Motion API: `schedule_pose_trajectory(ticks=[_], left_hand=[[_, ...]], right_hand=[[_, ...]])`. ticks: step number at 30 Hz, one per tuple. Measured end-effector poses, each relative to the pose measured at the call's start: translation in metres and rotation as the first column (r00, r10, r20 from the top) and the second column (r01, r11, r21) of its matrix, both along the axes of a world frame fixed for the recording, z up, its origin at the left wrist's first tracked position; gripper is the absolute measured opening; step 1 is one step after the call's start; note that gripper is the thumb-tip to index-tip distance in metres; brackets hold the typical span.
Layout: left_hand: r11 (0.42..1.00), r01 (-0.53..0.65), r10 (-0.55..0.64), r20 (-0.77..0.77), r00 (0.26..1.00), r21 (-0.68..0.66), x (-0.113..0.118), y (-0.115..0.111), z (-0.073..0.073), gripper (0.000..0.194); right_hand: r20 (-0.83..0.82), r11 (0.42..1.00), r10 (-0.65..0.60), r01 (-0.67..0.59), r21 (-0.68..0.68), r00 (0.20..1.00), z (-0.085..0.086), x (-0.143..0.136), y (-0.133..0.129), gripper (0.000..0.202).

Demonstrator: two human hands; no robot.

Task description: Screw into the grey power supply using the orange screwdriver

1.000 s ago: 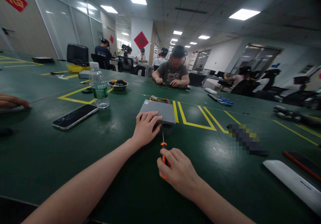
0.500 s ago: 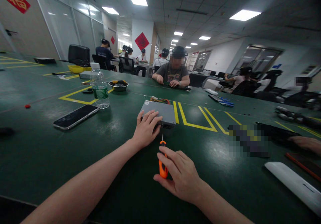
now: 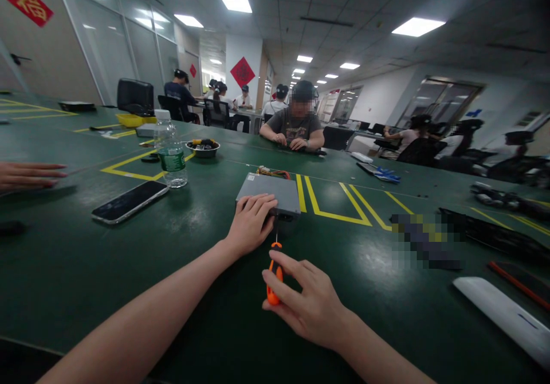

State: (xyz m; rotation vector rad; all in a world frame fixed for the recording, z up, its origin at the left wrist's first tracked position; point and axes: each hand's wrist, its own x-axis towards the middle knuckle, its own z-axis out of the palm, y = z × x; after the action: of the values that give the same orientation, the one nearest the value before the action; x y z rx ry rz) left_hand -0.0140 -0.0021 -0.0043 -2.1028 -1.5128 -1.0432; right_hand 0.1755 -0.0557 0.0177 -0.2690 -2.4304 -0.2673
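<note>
The grey metal box (image 3: 270, 193) is lying flat on the green table (image 3: 77, 269), just left of the yellow floor-tape lines (image 3: 330, 203). The left hand (image 3: 251, 223) is pressing on the box's near corner, fingers together and flat. The right hand (image 3: 307, 304), nearer than the box, is pinching the orange screwdriver (image 3: 274, 275) between thumb and fingertips, its tip meeting the box's near face (the screw itself is too small to tell). Keeping the shaft in line and the box pinned should be helping the bit stay seated.
</note>
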Motion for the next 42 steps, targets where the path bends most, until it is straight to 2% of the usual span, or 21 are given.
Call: schedule_pose_trajectory(ticks=[2, 5, 9, 13, 16, 20, 24, 28, 32, 36, 38, 42], left_hand=[[1.000, 0.005, -0.005, 0.001, 1.000, -0.006, 0.000, 0.000, 0.000, 0.032], [1.000, 0.007, -0.007, 0.005, 1.000, -0.013, 0.000, 0.000, 0.000, 0.032], [1.000, 0.005, -0.005, 0.011, 1.000, -0.007, 0.000, 0.000, 0.000, 0.032], [1.000, -0.004, 0.004, 0.002, 1.000, -0.001, 0.001, 0.000, 0.001, 0.032], [1.000, -0.004, 0.004, 0.005, 1.000, -0.004, 0.000, -0.001, 0.002, 0.031], [1.000, -0.005, 0.005, 0.005, 1.000, -0.007, 0.000, 0.000, 0.002, 0.031], [1.000, -0.009, 0.009, 0.001, 1.000, -0.004, 0.000, 0.000, 0.000, 0.032], [1.000, -0.009, 0.009, 0.000, 1.000, -0.007, 0.000, 0.000, 0.000, 0.031], [1.000, 0.001, -0.001, 0.004, 1.000, -0.007, 0.000, -0.001, 0.002, 0.032], [1.000, 0.000, 0.000, 0.007, 1.000, -0.006, 0.001, -0.001, 0.002, 0.032], [1.000, -0.003, 0.003, 0.007, 1.000, -0.007, 0.001, -0.001, 0.002, 0.032], [1.000, 0.005, -0.005, 0.012, 1.000, -0.011, 0.000, 0.000, 0.001, 0.033]], right_hand=[[-0.077, 1.000, 0.019, -0.018, 0.017, 0.997, -0.004, 0.001, 0.002, 0.019], [-0.150, 0.999, 0.020, -0.025, -0.028, 0.989, -0.009, 0.001, 0.003, 0.017], [-0.044, 0.996, 0.015, -0.018, -0.088, 0.999, -0.005, -0.001, -0.003, 0.031], [0.028, 1.000, 0.008, -0.008, -0.029, 1.000, 0.004, -0.002, -0.006, 0.026], [-0.063, 1.000, 0.020, -0.020, -0.001, 0.998, 0.002, 0.002, -0.002, 0.024], [-0.149, 0.998, 0.037, -0.043, -0.036, 0.988, -0.006, 0.005, 0.001, 0.020], [-0.011, 0.997, 0.028, -0.028, -0.073, 1.000, -0.006, -0.001, -0.002, 0.027], [0.130, 0.999, 0.010, -0.005, -0.035, 0.991, 0.002, -0.007, -0.005, 0.025], [-0.016, 0.999, 0.039, -0.039, 0.013, 0.999, 0.002, -0.002, -0.002, 0.020], [-0.135, 0.995, 0.096, -0.096, 0.005, 0.986, -0.002, 0.002, 0.001, 0.019], [-0.107, 0.995, 0.095, -0.097, -0.019, 0.990, -0.003, 0.001, 0.000, 0.019], [0.074, 0.999, 0.031, -0.028, -0.033, 0.997, 0.000, -0.003, -0.004, 0.026]])
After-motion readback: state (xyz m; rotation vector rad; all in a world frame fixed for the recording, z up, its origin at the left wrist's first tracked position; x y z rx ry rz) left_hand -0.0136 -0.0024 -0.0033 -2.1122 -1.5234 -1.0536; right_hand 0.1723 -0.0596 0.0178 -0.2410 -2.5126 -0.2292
